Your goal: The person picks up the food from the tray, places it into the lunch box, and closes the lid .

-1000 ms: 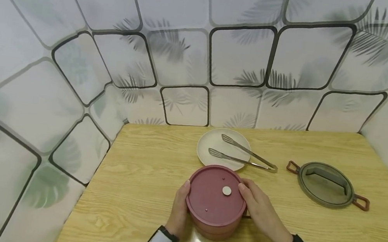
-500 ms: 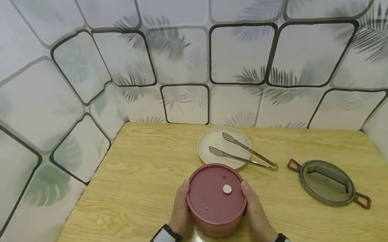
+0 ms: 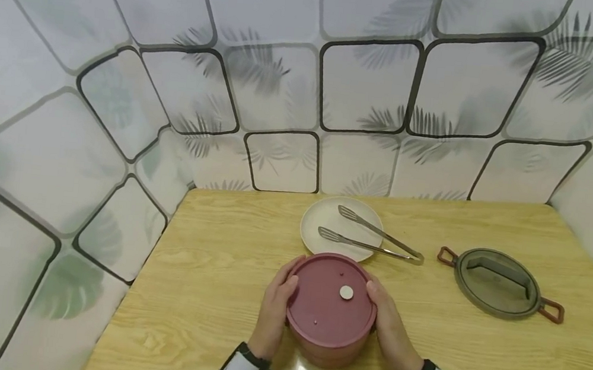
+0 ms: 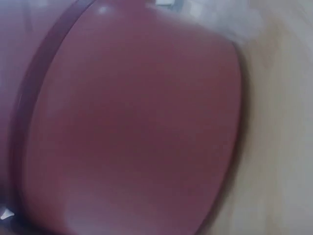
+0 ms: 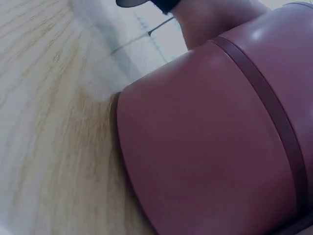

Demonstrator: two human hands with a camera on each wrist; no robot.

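A round maroon pot (image 3: 324, 354) stands on the wooden table, covered by a maroon lid (image 3: 324, 307) with a pale round knob. My left hand (image 3: 273, 308) holds the pot's left side, its thumb at the lid's edge and its fingers reaching round toward the back. On the opposite side my right hand (image 3: 394, 331) holds the pot near the rim, thumb upright by the lid. The pot's smooth wall (image 4: 137, 127) fills most of the left wrist view. In the right wrist view the wall (image 5: 200, 142) meets the table, with part of the other arm behind it.
Behind the pot, a white plate (image 3: 313, 234) carries metal tongs (image 3: 371, 249) whose joined end sticks out to the right. A shallow dark green pan (image 3: 496, 284) with two red-brown side handles lies at the right. Patterned cloth walls (image 3: 364, 90) border the wooden table (image 3: 201, 283).
My right hand has shifted nearer along the pot's right side, covering the handle that showed there. My left hand has slid farther round toward the back. The pot stays in place.
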